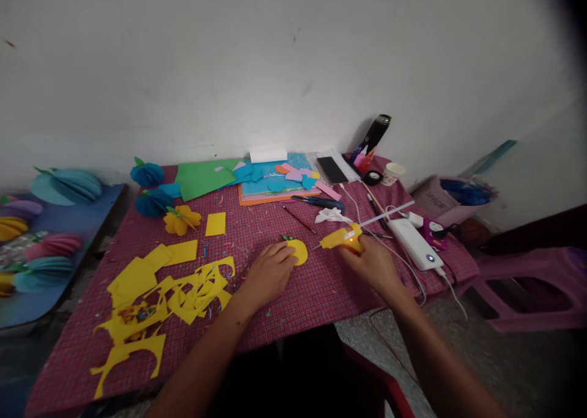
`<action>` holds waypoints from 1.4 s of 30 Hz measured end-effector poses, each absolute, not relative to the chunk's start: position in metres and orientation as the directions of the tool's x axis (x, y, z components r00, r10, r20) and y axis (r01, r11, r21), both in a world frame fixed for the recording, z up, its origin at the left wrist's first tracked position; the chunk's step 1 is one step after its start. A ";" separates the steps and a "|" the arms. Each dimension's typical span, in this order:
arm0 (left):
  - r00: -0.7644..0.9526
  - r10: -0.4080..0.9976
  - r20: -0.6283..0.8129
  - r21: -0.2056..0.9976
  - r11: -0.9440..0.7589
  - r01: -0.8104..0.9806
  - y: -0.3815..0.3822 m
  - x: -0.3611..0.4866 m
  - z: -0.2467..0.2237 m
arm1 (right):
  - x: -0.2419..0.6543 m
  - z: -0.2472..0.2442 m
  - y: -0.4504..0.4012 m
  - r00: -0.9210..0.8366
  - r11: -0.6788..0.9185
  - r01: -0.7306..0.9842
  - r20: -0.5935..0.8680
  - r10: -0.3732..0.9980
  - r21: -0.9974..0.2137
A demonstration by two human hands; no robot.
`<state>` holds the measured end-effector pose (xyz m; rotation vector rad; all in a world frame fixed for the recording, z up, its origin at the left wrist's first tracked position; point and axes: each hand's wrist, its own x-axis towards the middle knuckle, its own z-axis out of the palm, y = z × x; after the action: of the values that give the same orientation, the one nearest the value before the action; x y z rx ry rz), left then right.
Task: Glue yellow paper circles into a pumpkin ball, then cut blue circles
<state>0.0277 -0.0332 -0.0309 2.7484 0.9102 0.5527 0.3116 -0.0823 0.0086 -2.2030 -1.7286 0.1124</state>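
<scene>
My right hand (372, 260) is wrapped round the handle of a yellow hot glue gun (342, 239), and a long clear glue stick (389, 212) juts from its back end. The gun's nozzle points left, a short way from a yellow paper circle (299, 253). My left hand (270, 271) lies at the left edge of that circle, its fingers together and holding it on the table; the fingertips partly cover it. Small green paper pieces (287, 238) show at the circle's top. A pencil (299, 219) and a crumpled white tissue (328, 215) lie just beyond.
Yellow paper scraps (195, 296) spread over the checked tablecloth (257, 351) at left. Behind are coloured paper sheets (206, 178), a phone (332, 170) and a black bottle (376, 134). A white power bank (415, 244) with cables lies right. Paper pumpkins (182, 220) stand at left.
</scene>
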 end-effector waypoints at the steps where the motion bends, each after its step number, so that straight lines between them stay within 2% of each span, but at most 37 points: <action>1: 0.740 0.607 0.288 0.295 -0.792 0.535 -0.033 0.028 -0.031 | 0.309 0.008 -0.081 0.255 -0.204 0.929 0.136 0.957 -0.309; 6: 0.744 0.604 0.284 0.293 -0.794 0.533 -0.033 0.028 -0.029 | 0.302 0.004 -0.076 0.245 -0.206 0.942 0.121 0.962 -0.266; 11: 0.756 0.596 0.271 0.283 -0.800 0.530 -0.033 0.028 -0.029 | 0.294 0.003 -0.073 0.187 -0.159 0.974 0.176 0.967 -0.160; 17: 0.753 0.606 0.258 0.300 -0.791 0.534 -0.032 0.029 -0.031 | 0.291 0.003 -0.072 0.086 -0.066 0.994 0.242 0.967 -0.088; 42: 0.747 0.606 0.272 0.316 -0.790 0.526 -0.032 0.029 -0.032 | 0.289 0.005 -0.059 -0.016 0.039 0.997 0.297 0.955 -0.070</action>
<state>0.0289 -0.0318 -0.0323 2.7275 0.8962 0.5363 0.2888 -0.0587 0.0054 -1.9977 -2.0550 -0.2302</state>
